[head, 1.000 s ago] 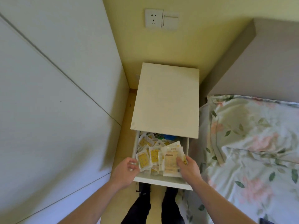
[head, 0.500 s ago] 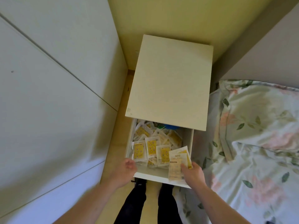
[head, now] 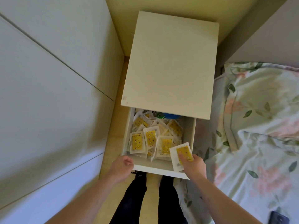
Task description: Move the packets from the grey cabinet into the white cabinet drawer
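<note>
Packets (head: pixel 151 139) fill the open drawer (head: pixel 188 136) below the cabinet (head: pixel 171 65) top; my left hand (head: pixel 120 167) sits at its front-left corner, my right hand (head: pixel 194 165) at front-right, bed (head: pixel 262 126) to the right.

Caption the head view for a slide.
Right hand holds a yellow-and-white packet over the packet-filled open white cabinet drawer; left hand curled at its front corner.
</note>
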`<state>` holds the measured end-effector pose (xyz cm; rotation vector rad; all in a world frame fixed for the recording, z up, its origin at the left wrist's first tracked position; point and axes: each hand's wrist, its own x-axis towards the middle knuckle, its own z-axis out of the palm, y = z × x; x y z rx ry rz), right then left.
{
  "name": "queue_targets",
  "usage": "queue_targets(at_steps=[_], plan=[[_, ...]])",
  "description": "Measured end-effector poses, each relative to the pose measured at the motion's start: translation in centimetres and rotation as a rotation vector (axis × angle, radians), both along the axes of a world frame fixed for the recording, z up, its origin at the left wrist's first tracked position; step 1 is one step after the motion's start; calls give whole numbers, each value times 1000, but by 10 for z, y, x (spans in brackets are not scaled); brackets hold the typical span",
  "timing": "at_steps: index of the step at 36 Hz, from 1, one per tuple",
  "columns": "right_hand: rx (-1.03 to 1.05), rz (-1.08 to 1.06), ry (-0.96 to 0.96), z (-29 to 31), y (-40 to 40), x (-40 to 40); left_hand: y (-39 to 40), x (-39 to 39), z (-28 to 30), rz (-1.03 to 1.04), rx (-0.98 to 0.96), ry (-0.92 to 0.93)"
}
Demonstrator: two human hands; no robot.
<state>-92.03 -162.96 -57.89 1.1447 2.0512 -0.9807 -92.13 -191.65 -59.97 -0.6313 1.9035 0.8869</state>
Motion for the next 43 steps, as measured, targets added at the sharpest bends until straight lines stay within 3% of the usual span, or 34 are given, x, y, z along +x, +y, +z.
queue_targets(at_steps=[10,13,16,21,24,26,31,43], plan=[[-142,28,25,5,-23,-19,-11,3,0,-80,-121,18],[-23,153,-103,-3,-26,-11,-18,6,-2,-67,-242,14],[42,137,-162,-9,-21,3,-25,9,-5,35,-307,-22],[196,124,-325,-18,-8,34,-23,15,-13,212,-211,-143],[154,-2,-458,-22,-5,45,-17,17,-19,419,-124,-117],[40,-223,-490,-28,-7,46,-14,17,-19,542,-104,-95],[-117,-594,-432,-49,0,42,-13,10,-19,616,-94,-98],[-205,-818,-139,-39,8,-7,-2,-39,-22,603,-51,19]])
